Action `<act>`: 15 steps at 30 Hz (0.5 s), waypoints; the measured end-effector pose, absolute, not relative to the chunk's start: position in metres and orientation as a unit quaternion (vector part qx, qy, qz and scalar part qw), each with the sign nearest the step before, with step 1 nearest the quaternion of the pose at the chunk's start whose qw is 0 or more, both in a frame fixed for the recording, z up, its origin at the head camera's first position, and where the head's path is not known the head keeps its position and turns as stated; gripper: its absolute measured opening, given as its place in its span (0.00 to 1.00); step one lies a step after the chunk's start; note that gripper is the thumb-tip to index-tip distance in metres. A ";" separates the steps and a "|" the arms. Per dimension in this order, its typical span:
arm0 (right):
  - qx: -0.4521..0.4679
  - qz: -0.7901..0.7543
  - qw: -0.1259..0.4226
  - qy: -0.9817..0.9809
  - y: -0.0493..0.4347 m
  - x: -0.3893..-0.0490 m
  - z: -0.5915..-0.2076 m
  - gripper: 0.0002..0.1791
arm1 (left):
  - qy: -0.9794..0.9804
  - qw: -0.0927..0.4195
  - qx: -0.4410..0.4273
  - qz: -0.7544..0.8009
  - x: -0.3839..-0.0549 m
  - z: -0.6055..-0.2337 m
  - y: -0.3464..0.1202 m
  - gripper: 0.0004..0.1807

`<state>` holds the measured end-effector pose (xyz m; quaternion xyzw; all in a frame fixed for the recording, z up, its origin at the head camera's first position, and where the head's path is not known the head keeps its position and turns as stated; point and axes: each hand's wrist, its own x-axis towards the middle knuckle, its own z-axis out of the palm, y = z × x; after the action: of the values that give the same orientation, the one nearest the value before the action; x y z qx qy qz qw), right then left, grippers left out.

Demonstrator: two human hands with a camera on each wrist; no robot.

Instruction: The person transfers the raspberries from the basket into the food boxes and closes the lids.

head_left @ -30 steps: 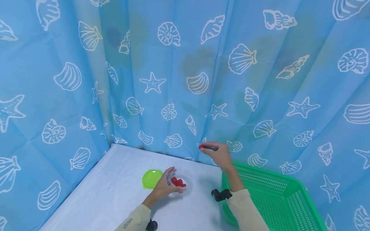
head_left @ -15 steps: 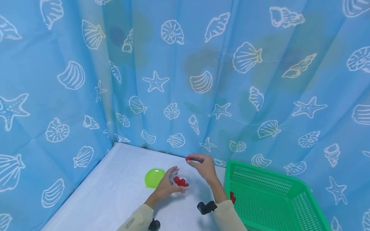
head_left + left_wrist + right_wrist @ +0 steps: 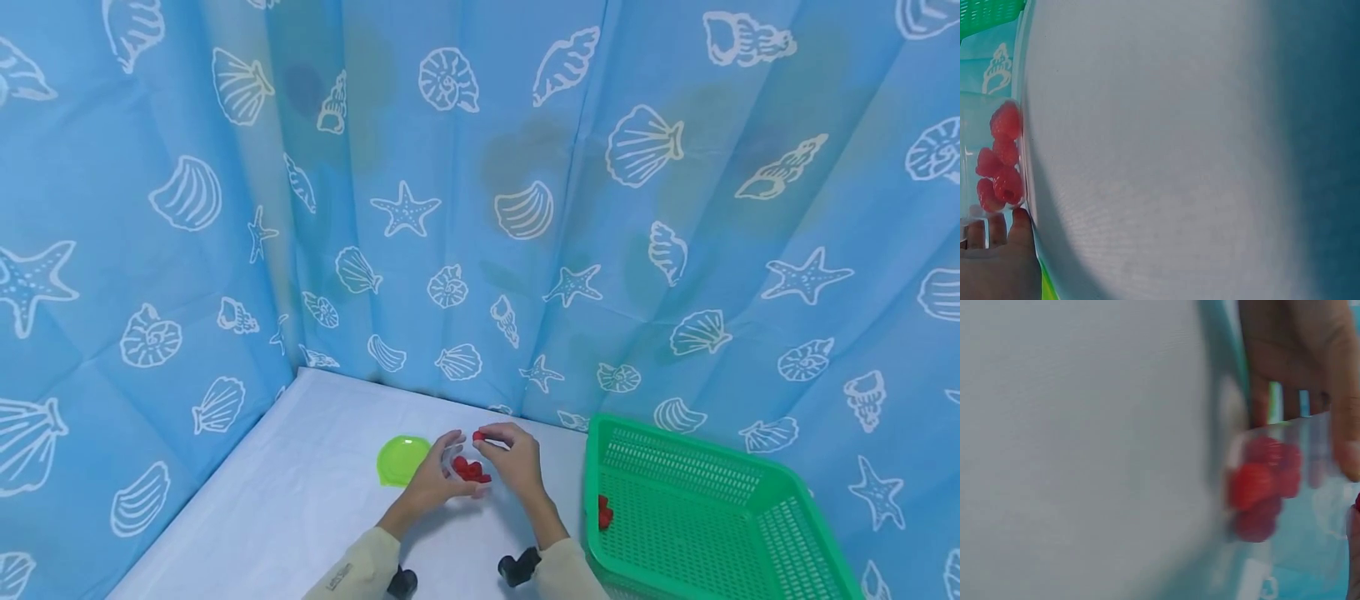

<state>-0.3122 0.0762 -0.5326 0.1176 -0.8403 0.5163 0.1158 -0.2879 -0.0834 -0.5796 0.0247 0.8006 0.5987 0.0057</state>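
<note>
A clear plastic container [image 3: 972, 137] holds several red raspberries [image 3: 468, 469] at its bottom. My left hand [image 3: 432, 481] curls round the container's side and grips it; in the left wrist view the fingers [image 3: 1019, 228] show beneath it. Just above the container's mouth, my right hand [image 3: 517, 458] pinches a single raspberry [image 3: 477, 436] between thumb and fingers. In the right wrist view the raspberries [image 3: 1260, 487] appear blurred through the clear wall, and the pinched one barely shows at the edge.
A round lime-green lid [image 3: 401, 461] lies on the white table [image 3: 322, 467] left of the container. To the right stands a green perforated basket [image 3: 697, 517] with a few raspberries [image 3: 603, 512] against its left wall. A blue shell-patterned curtain [image 3: 465, 208] hangs behind.
My right hand has moved left and down from near the basket to the container, carrying the raspberry. Raspberries inside the basket have come into sight. My left hand keeps its grip.
</note>
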 end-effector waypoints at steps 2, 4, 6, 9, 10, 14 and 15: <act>0.114 0.521 0.115 -0.838 0.075 -0.312 -0.540 0.11 | 0.804 0.002 0.024 0.594 -0.287 -0.581 -0.083 0.57; 0.113 0.528 0.113 -0.834 0.075 -0.312 -0.546 0.10 | 0.807 0.000 0.026 0.591 -0.286 -0.581 -0.083 0.56; 0.115 0.534 0.113 -0.830 0.075 -0.313 -0.551 0.11 | 0.806 -0.004 0.031 0.591 -0.285 -0.582 -0.083 0.56; 0.124 0.533 0.121 -0.828 0.075 -0.314 -0.555 0.11 | 0.806 -0.006 0.037 0.590 -0.285 -0.582 -0.083 0.55; 0.130 0.530 0.126 -0.828 0.075 -0.315 -0.556 0.12 | 0.806 -0.006 0.036 0.591 -0.285 -0.582 -0.083 0.55; 0.140 0.506 0.137 -0.840 0.073 -0.315 -0.557 0.13 | 0.806 -0.007 0.037 0.591 -0.286 -0.581 -0.084 0.55; 0.140 0.499 0.139 -0.844 0.072 -0.315 -0.556 0.13 | 0.806 -0.006 0.036 0.590 -0.286 -0.580 -0.084 0.55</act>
<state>-0.3152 0.0718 -0.5564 0.1405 -0.8440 0.4987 0.1387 -0.2861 -0.0837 -0.5803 0.0360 0.8065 0.5901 -0.0065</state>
